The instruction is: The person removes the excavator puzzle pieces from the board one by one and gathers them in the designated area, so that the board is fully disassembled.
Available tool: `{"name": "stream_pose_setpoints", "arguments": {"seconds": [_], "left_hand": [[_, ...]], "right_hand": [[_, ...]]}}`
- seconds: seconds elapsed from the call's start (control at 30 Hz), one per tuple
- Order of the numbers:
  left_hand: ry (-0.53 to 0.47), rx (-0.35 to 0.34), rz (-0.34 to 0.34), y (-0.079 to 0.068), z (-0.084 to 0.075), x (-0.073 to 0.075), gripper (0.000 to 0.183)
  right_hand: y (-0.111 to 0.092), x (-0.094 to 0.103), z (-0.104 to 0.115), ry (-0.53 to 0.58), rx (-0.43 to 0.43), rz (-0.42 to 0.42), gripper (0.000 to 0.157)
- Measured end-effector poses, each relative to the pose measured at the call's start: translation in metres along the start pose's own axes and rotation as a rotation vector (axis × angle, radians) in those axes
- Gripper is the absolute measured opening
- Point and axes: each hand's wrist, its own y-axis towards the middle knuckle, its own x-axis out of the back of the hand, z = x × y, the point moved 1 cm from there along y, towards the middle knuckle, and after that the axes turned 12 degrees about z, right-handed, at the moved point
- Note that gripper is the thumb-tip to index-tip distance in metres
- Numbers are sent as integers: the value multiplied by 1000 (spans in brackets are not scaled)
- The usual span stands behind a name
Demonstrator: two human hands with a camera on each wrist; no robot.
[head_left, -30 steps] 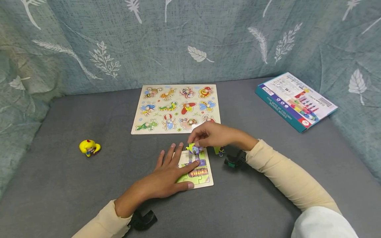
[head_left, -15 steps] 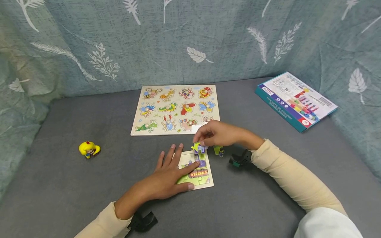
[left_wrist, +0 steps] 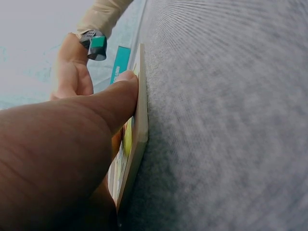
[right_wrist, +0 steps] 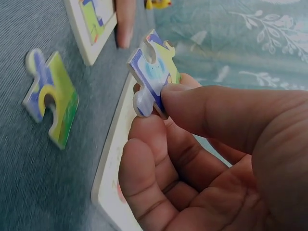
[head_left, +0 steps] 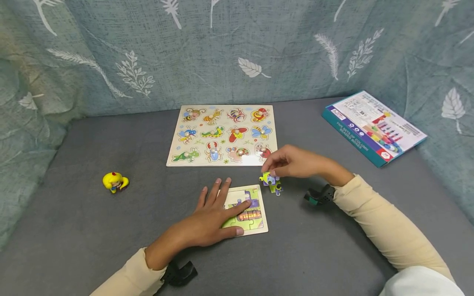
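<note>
Left hand (head_left: 207, 224) lies fingers-spread on the puzzle board (head_left: 262, 209), right hand (head_left: 296, 162) pinches a purple-green piece (right_wrist: 156, 70); dipping low right of centre, we may knock the loose piece (right_wrist: 66, 91).

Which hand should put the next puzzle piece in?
Probably the right hand: it pinches a puzzle piece near the small board, while the left hand rests spread on that board.

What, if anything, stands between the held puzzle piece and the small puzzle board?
Nothing visible between held piece and board. Left hand covers the board's left part but not its upper right corner.
</note>
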Motion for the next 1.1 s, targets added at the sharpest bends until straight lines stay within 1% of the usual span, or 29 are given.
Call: {"name": "stream_pose_setpoints", "arguments": {"seconds": [0.23, 0.43, 0.7, 0.87, 1.1], "left_hand": [[-3, -9, -6, -2, 0, 1, 67], [-6, -4, -7, -5, 0, 0, 67], [-18, -15, -4, -3, -1, 1, 66], [-21, -17, -3, -4, -2, 2, 66], [-30, -16, -3, -5, -1, 1, 66]], "right_hand": [[-12, 4, -4, -25, -30, -10, 17], [-24, 10, -8, -65, -69, -41, 16], [-43, 15, -15, -103, -132, -64, 17], [-46, 15, -17, -108, -155, -55, 16], [-43, 11, -21, -124, -157, -41, 16]]}}
